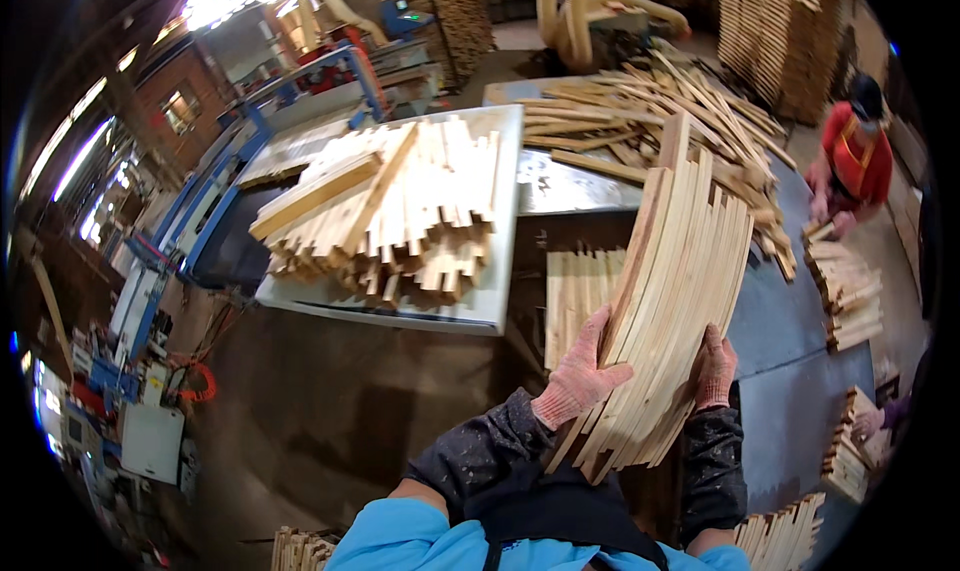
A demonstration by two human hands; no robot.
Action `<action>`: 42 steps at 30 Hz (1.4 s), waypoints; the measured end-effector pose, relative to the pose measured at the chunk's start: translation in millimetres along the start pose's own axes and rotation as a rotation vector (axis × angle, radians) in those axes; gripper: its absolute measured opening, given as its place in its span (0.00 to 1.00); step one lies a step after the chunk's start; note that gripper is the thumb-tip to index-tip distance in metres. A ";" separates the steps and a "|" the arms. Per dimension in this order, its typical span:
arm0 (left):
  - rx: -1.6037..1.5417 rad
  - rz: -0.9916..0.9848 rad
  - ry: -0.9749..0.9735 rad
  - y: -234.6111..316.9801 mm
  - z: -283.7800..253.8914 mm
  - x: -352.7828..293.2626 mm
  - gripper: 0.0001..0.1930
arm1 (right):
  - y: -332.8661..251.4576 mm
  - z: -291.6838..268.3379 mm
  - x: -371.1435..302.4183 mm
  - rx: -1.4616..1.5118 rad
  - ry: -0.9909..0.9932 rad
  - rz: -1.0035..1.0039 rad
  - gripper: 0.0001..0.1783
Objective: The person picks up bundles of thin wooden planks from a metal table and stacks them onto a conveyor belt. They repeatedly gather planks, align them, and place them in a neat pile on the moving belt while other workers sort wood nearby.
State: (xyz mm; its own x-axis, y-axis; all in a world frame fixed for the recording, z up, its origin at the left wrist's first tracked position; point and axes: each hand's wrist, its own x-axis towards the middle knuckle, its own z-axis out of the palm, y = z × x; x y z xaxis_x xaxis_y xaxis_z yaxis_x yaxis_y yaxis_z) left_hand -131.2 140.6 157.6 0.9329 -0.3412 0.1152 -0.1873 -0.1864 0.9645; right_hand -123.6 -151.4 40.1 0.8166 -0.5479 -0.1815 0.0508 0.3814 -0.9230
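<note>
A bundle of long pale wooden strips (670, 301) is held up in front of my body, squeezed between both hands. My left hand (583, 374), in a pinkish knit glove, presses the bundle's left side with the thumb lying across the front. On the opposite side my right hand (716, 367), gloved alike, is closed around the edge. The strips stand tilted, their ends uneven at top and bottom. Behind them, lower down, another row of wooden strips (580, 296) is partly hidden by the bundle.
To the left a white table (508, 281) bears a heap of wooden strips (400, 206). Loose strips (640, 111) lie across the grey worktable (785, 321) at the back right. A person in red (858, 156) handles strips there. A blue-framed machine (225, 186) stands far left.
</note>
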 end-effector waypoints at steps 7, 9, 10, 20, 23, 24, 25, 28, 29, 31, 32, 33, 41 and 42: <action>-0.326 0.159 0.218 -9.0 -231.8 -43.3 0.48 | -44.0 250.6 -99.4 -0.419 -0.278 -0.253 0.15; -0.279 0.120 0.290 -16.9 -300.8 -55.6 0.47 | -27.0 325.0 -126.4 -0.312 -0.425 -0.197 0.16; -0.343 0.115 0.282 -12.0 -328.1 -56.2 0.46 | -17.7 344.8 -123.8 -0.292 -0.455 -0.181 0.17; -0.378 -0.098 0.152 17.8 -502.7 6.8 0.50 | -11.7 497.0 -102.9 -0.690 -0.419 -0.279 0.20; -0.374 -0.126 0.110 9.7 -533.5 59.8 0.48 | -8.6 529.7 -84.2 -0.657 -0.363 -0.281 0.26; -0.377 -0.137 0.091 4.3 -542.2 79.8 0.48 | -3.5 538.8 -73.4 -0.649 -0.347 -0.276 0.28; -0.357 -0.144 0.055 0.3 -550.9 100.3 0.46 | -4.4 546.0 -63.4 -0.645 -0.330 -0.271 0.30; -0.328 -0.211 0.036 -14.3 -569.2 147.1 0.46 | 8.5 567.6 -31.1 -0.679 -0.324 -0.247 0.32; -0.344 -0.247 0.011 -16.3 -576.3 156.4 0.47 | 12.0 575.0 -23.7 -0.775 -0.311 -0.259 0.34; -0.261 -0.324 0.045 -29.7 -573.2 179.1 0.48 | 25.5 582.9 -5.0 -0.797 -0.297 -0.209 0.34; -0.218 -0.361 0.061 -39.7 -571.6 189.2 0.48 | 35.1 585.5 6.5 -0.808 -0.290 -0.183 0.35; -0.177 -0.363 0.001 -49.6 -577.8 193.1 0.45 | 45.0 589.3 16.6 -0.908 -0.311 -0.189 0.37; 0.192 -0.655 -0.123 -66.2 -593.7 222.5 0.32 | 39.5 604.3 8.0 -1.140 -0.311 -0.177 0.36; 0.204 -0.659 -0.148 -85.3 -599.2 231.5 0.23 | 34.6 605.7 6.2 -1.124 -0.308 -0.183 0.35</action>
State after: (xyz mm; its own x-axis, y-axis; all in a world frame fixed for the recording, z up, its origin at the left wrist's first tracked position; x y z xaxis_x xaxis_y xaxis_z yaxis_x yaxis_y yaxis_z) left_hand 285.1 629.6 244.4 0.8228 -0.2166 -0.5255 0.3354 -0.5613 0.7566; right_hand 231.5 309.4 212.5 0.9618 -0.2651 -0.0680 -0.2280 -0.6386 -0.7349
